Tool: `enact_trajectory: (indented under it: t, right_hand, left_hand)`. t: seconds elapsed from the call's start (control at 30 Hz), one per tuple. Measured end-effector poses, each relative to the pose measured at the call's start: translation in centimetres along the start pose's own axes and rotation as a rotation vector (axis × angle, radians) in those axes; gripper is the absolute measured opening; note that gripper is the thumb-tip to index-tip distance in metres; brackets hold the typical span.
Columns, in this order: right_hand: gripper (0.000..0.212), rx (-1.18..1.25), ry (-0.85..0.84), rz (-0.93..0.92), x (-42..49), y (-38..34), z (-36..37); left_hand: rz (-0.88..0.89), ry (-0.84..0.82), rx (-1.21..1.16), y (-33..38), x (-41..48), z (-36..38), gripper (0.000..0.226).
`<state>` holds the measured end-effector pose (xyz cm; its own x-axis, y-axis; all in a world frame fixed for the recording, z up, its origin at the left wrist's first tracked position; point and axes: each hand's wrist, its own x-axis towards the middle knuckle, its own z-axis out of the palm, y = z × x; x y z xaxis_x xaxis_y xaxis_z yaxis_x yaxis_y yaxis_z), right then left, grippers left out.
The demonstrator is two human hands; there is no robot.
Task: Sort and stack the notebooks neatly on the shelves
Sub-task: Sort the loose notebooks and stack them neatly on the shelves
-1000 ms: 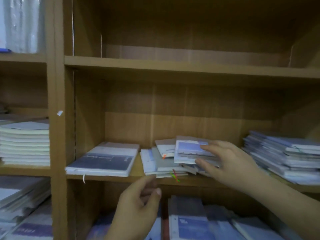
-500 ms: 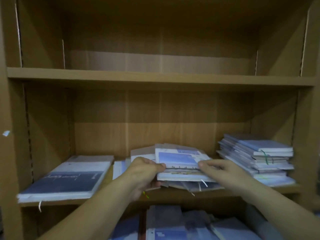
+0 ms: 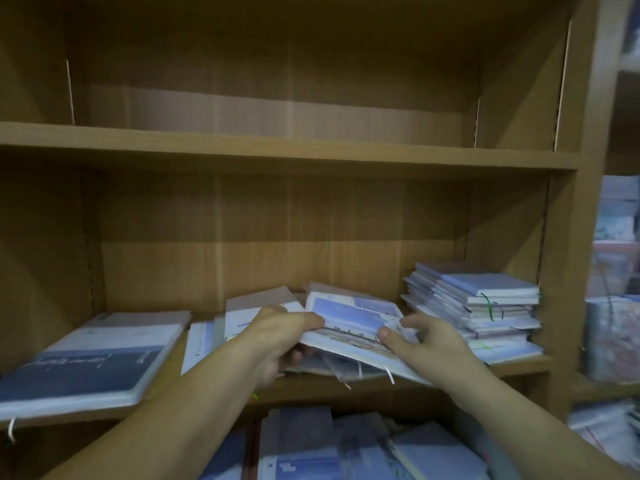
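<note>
Blue-white notebook [image 3: 349, 318] | cover up, long axis L-R | L hand [image 3: 277, 337] + R hand [image 3: 431, 344] fingers grip its ends

two bare forearms in shot below the shelf [image 3: 304, 388], uncovered right down to the bottom edge. left hand [image 3: 277, 341] bare, right hand [image 3: 436, 344] bare too, both at the shelf's front. thumbnails look short and plain, though it's blurry.

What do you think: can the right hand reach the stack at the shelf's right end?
Probably yes: the stack lies beside the right hand, nothing between; but that hand and the left hand hold the middle notebooks.
</note>
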<state>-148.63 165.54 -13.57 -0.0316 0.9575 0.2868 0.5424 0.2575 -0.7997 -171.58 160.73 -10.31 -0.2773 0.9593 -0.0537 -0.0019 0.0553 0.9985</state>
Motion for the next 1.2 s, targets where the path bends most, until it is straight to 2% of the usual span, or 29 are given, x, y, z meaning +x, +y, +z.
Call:
enact_trajectory:
  t: [0.07, 0.13, 0.27, 0.37, 0.43, 0.5, 0.6, 0.7, 0.77, 0.9, 1.0, 1.1, 1.2]
  right_hand:
    - [0.053, 0.092, 0.001, -0.019, -0.4, 0.6, -0.5]
    - [0.038, 0.243, -0.013, -0.045, -1.6, 0.9, -0.9]
    - [0.035, 0.427, 0.024, -0.02, -3.9, 2.7, -0.1]
    - [0.023, 0.516, -0.027, 0.024, -5.9, 3.6, 1.6]
    - [0.031, 0.55, 0.03, 0.026, -7.1, 3.9, 2.9]
    - [0.055, 0.56, 0.155, 0.006, -8.1, 3.3, 3.6]
    - [0.056, 0.532, 0.21, -0.178, -9.0, 1.2, 3.7]
    - [0.079, 0.414, 0.084, -0.215, -9.1, -0.4, 4.1]
    - [0.082, 0.409, -0.017, -0.241, -8.9, -1.5, 4.4]
    - [0.074, 0.577, -0.137, -0.296, -9.0, -4.1, 6.3]
    - [0.063, 0.638, -0.235, -0.24, -8.8, -7.3, 9.8]
    - [0.066, 0.748, -0.345, -0.138, -8.4, -10.7, 13.3]
    - [0.06, 0.8, -0.451, -0.122, -8.4, -13.6, 16.1]
  left_hand:
    - [0.048, -0.06, 0.048, -0.2, -1.0, 0.0, 0.041]
    - [0.129, -0.101, 0.076, -1.2, -2.3, -0.3, 0.024]
    - [0.217, -0.129, -0.013, -4.6, -4.8, -1.0, 0.045]
    - [0.311, -0.102, 0.129, -6.9, -6.2, -1.2, 0.034]
    - [0.355, -0.113, 0.202, -7.5, -7.3, -1.5, 0.028]
    - [0.396, -0.117, 0.207, -7.5, -8.1, -2.2, 0.029]
    - [0.427, -0.042, 0.189, -7.9, -8.3, -3.7, 0.032]
    - [0.478, 0.058, 0.188, -8.4, -8.6, -5.3, 0.028]
    - [0.489, 0.104, 0.141, -8.5, -9.1, -6.6, 0.024]
    - [0.469, 0.248, 0.036, -8.8, -10.4, -10.3, 0.023]
    - [0.446, 0.375, 0.007, -8.2, -10.9, -14.4, 0.025]
    - [0.371, 0.487, -0.047, -7.1, -11.0, -18.7, 0.028]
    - [0.363, 0.569, -0.044, -6.1, -10.8, -22.9, 0.014]
